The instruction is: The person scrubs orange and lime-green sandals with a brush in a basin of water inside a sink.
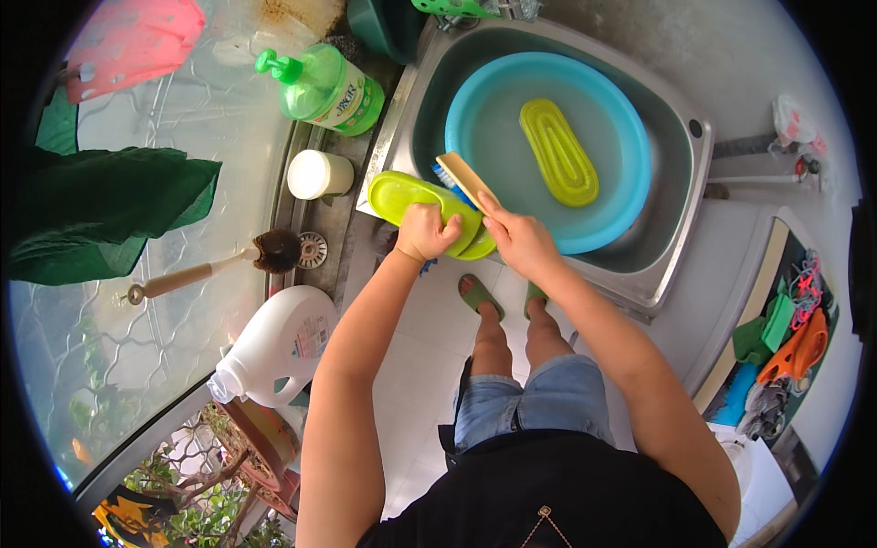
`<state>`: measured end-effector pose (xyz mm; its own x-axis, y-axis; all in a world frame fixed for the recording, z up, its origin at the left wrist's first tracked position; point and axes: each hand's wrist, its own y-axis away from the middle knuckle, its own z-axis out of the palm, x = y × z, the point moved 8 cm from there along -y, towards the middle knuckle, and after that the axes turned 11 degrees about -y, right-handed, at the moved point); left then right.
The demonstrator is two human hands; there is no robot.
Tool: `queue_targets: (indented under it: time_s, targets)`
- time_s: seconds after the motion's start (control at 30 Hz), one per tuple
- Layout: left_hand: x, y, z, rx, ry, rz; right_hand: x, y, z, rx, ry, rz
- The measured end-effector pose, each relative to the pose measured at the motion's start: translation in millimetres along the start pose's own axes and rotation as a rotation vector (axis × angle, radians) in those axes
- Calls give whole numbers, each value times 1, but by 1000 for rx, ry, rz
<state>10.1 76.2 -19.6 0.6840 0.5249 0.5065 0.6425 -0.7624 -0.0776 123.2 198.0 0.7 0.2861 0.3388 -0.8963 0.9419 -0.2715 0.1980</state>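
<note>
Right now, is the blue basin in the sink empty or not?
Not empty: the blue basin holds cloudy water, with a lime-green slipper lying in it, grooved sole up. How deep the water is, I cannot tell.

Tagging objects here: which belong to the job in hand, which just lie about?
In use, apparently: lime-green plastic slipper, blue-bristled wooden brush, round blue plastic basin, grooved yellow-green oval piece.
Idle: green pump bottle, white plastic jug, white cylindrical tub.
</note>
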Motion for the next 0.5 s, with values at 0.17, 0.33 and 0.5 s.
queue_targets:
  time_s: [0.17, 0.33, 0.5]
  targets:
    - [37, -14, -19, -298, -261, 288, 5, 8, -9, -24, -38, 87]
    - [40, -10, -62, 172, -431, -276, 24, 51, 8, 157, -216, 114]
    - [15, 2, -15, 128, -334, -563, 24, 82, 48, 181, -312, 130]
